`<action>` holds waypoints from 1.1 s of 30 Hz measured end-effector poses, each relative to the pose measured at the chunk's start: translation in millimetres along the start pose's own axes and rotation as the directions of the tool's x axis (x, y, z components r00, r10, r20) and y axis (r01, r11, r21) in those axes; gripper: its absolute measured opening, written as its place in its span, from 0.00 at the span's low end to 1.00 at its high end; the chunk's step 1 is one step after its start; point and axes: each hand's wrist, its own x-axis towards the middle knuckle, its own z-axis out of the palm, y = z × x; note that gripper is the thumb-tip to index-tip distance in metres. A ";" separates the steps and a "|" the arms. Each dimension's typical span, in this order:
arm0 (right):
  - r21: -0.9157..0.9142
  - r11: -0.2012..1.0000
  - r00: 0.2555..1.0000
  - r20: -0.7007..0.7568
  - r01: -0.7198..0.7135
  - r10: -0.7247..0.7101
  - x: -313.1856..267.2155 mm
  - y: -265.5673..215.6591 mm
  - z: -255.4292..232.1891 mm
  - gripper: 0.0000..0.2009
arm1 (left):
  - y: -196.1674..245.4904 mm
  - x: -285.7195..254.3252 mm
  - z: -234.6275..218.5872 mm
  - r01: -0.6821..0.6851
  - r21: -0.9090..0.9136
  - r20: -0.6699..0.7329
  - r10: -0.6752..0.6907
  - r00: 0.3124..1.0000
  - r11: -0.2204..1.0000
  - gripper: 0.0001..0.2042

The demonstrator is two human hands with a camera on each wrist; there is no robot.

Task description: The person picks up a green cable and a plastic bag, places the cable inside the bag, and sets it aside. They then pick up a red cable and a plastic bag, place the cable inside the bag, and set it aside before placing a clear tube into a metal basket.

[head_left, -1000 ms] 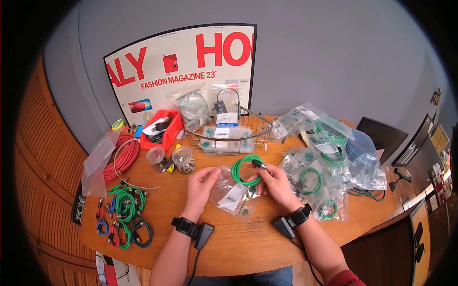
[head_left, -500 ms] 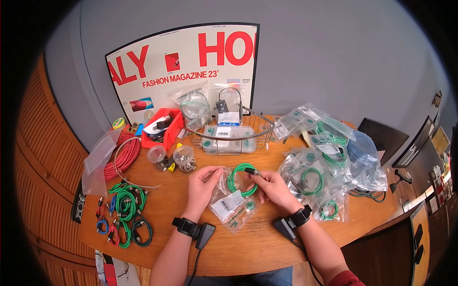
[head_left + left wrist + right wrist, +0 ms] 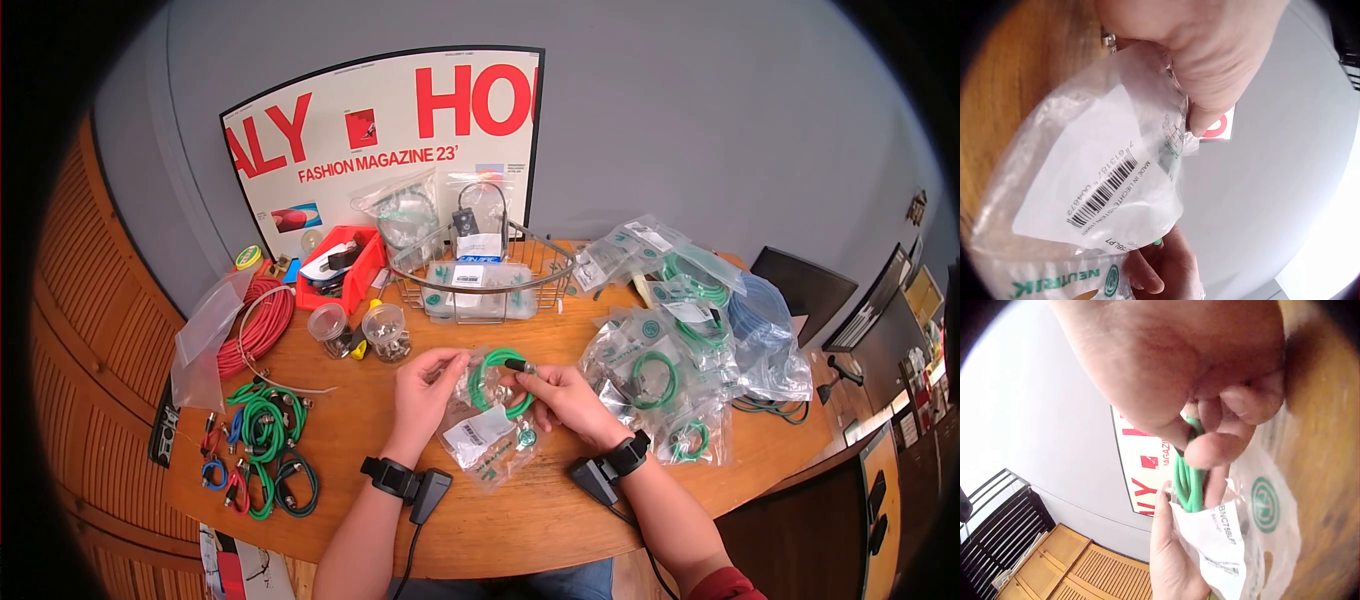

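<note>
Between the hands is a coiled green cable point(image 3: 480, 385) with a black-sleeved metal connector point(image 3: 520, 367). My right hand point(image 3: 578, 405) pinches the coil near that connector, and its thumb and fingers close on the green loops in the right wrist view. My left hand point(image 3: 425, 392) grips the upper edge of a clear plastic bag point(image 3: 497, 462) between thumb and fingers. A white barcode label point(image 3: 1079, 181) and green print show on the bag in the left wrist view. The coil overlaps the bag's mouth; I cannot tell how much of it is inside.
Several bagged green cables point(image 3: 655, 380) lie at right beside a bagged blue coil point(image 3: 755, 320). Loose short cables point(image 3: 262, 430) and a red coil point(image 3: 262, 335) are at left. Behind stand two clear jars point(image 3: 386, 335), a red bin point(image 3: 350, 285) and a wire basket point(image 3: 480, 290).
My right hand has moved slightly left, bringing the green coil closer to my left hand. The bag has swung left and hangs lower, its label and print more visible.
</note>
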 end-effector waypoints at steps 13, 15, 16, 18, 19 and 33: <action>-0.163 0.984 0.976 0.215 0.077 -0.041 -2.7 -0.8 -0.2 0.14 | 12.3 -3.3 2.2 0.075 -0.060 0.077 -0.070 0.995 0.995 0.07; -0.189 0.980 0.976 0.218 0.059 -0.016 -4.2 -4.5 -0.3 0.13 | 14.8 -4.2 3.3 0.080 -0.048 0.077 -0.076 0.994 0.996 0.07; -0.215 0.976 0.975 0.220 0.040 0.008 -5.3 -6.3 0.0 0.13 | 16.2 -4.9 4.5 0.064 -0.019 0.068 -0.063 0.996 0.998 0.06; -0.226 0.974 0.976 0.216 0.036 0.014 -7.3 -8.3 1.5 0.13 | 17.4 -5.8 5.5 0.050 0.011 0.059 -0.050 0.997 0.999 0.06; -0.236 0.971 0.977 0.211 0.032 0.019 -8.4 -9.4 2.2 0.13 | 17.6 -5.8 6.0 0.038 0.027 0.054 -0.040 0.998 0.999 0.06; -0.478 0.878 0.987 0.152 0.030 0.049 -18.6 -25.5 12.2 0.18 | 26.0 -7.7 8.5 -0.047 0.207 0.047 0.038 0.998 0.977 0.06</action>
